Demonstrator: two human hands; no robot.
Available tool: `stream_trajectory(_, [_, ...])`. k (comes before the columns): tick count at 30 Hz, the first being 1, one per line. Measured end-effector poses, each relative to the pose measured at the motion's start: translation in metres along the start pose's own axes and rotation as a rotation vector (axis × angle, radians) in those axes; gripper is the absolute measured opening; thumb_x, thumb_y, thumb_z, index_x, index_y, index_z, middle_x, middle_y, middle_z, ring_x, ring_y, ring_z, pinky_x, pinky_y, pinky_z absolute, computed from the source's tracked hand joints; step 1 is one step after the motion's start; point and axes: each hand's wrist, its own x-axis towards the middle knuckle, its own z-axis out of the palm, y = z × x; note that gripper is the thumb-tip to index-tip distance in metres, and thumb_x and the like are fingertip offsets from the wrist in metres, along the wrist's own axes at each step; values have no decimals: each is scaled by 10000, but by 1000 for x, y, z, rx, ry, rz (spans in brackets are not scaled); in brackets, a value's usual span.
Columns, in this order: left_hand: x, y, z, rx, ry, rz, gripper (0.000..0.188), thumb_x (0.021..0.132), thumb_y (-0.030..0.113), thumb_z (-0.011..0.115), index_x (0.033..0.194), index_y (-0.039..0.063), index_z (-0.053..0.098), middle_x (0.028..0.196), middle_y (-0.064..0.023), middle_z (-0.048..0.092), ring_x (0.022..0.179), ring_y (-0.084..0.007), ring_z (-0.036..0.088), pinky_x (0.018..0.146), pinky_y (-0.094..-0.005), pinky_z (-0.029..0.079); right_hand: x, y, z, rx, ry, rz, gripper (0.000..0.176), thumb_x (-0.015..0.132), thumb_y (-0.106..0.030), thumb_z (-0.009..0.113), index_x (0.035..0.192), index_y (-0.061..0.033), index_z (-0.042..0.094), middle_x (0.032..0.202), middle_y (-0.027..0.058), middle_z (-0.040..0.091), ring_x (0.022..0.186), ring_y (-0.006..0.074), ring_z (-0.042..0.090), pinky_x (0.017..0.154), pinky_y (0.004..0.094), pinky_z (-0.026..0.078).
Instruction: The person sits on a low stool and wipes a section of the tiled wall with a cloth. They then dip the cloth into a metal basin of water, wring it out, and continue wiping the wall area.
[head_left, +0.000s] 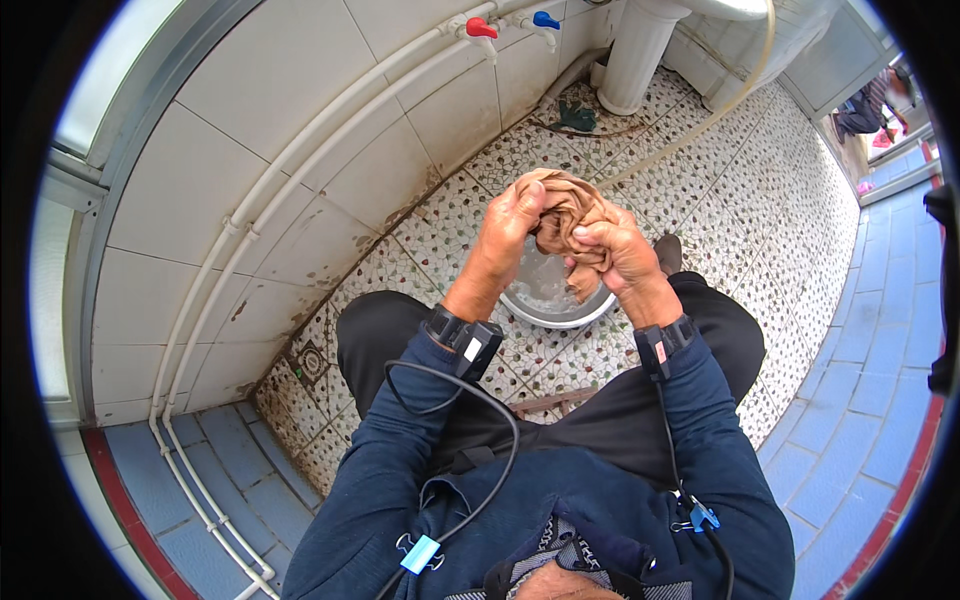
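Note:
Bunched tan cloth is held up between both hands above a round metal basin on the mosaic floor. My left hand grips its left side, thumb on top. My right hand has its fingers closed on the right side. One end of the cloth hangs down over the basin, which holds cloudy water with some foam. The hands and cloth hide the basin's far part.
White pipes with a red-handled tap and a blue-handled tap run along the left wall. A white pedestal, dark green glove and pale hose lie beyond. Another person is at far right.

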Motion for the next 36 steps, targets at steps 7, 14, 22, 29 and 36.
stream_trajectory(7, [-5, 24, -12, 300, 123, 58, 521, 1083, 305, 691, 1502, 24, 563, 1367, -131, 685, 1188, -182, 691, 970, -363, 589, -9, -8, -7, 71, 11, -46, 136, 902, -18, 701, 1026, 24, 666, 934, 115, 721, 706, 198, 713, 607, 379, 652])
stream_trajectory(14, [-28, 59, 17, 1456, -25, 610, 920, 650, 37, 898, 1513, 42, 580, 1506, -273, 582, 1337, -497, 612, 1137, -493, 529, -16, -18, -14, 160, -22, -88, 210, 913, -119, 727, 1061, 22, 679, 900, 112, 719, 675, 199, 691, 584, 357, 623])
stream_trajectory(22, [-12, 54, 27, 1630, -371, 928, 595, 846, 166, 745, 1422, 62, 642, 1507, -242, 578, 1362, -462, 595, 1151, -518, 517, -30, -8, -6, 54, -432, 52, 293, 920, -229, 720, 743, -21, 613, 634, 79, 561, 501, 137, 543, 512, 332, 573])
stream_trajectory(29, [-10, 26, -13, 1701, -650, 364, 420, 732, 147, 787, 1124, 58, 666, 1035, -108, 671, 971, -328, 720, 717, -456, 617, -23, 5, -5, -252, -253, 274, 194, 888, -71, 800, 972, 10, 645, 790, 66, 658, 584, 69, 538, 504, 253, 462])
stream_trajectory(36, [4, -7, -38, 1596, -390, 426, 261, 809, 236, 769, 937, 43, 650, 763, -151, 672, 694, -415, 708, 563, -515, 548, 4, 5, 4, -1204, -45, 114, 540, 775, -295, 920, 1094, 41, 642, 925, 170, 762, 879, 285, 734, 769, 413, 575])
